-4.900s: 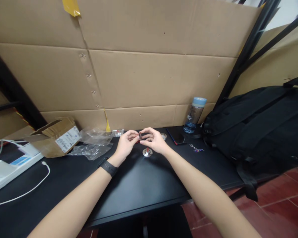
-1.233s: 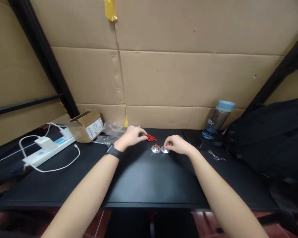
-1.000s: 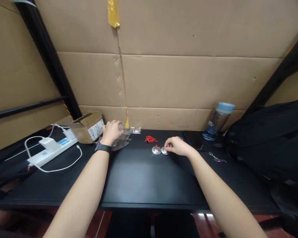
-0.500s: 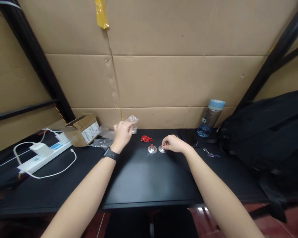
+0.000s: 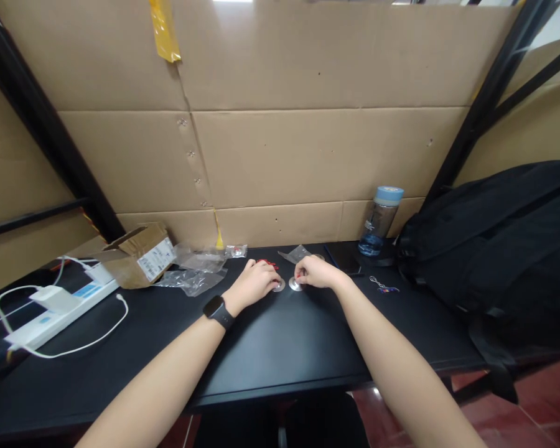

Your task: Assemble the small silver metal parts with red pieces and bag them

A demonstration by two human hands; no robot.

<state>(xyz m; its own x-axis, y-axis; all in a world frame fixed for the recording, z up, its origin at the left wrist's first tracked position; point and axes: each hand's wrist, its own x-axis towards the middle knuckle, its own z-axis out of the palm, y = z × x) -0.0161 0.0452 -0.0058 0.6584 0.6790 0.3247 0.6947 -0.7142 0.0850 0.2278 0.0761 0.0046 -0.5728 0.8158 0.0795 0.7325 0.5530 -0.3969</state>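
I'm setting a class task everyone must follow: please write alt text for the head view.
A person's right hand pinches the top of a silver disc on a black table; the left hand partly covers a second disc. Nearby are plastic bags, a cardboard box, a power strip, a water bottle and a backpack.

Two silver discs [image 5: 294, 286] side by side

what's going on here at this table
Someone is handling two small, round, silvery metal discs on a black table. The right hand pinches the red piece on top of the right disc; the left hand has its fingers at the left disc, its grip hidden. A narrow gap separates the discs. Thin red cords lie behind the left hand.
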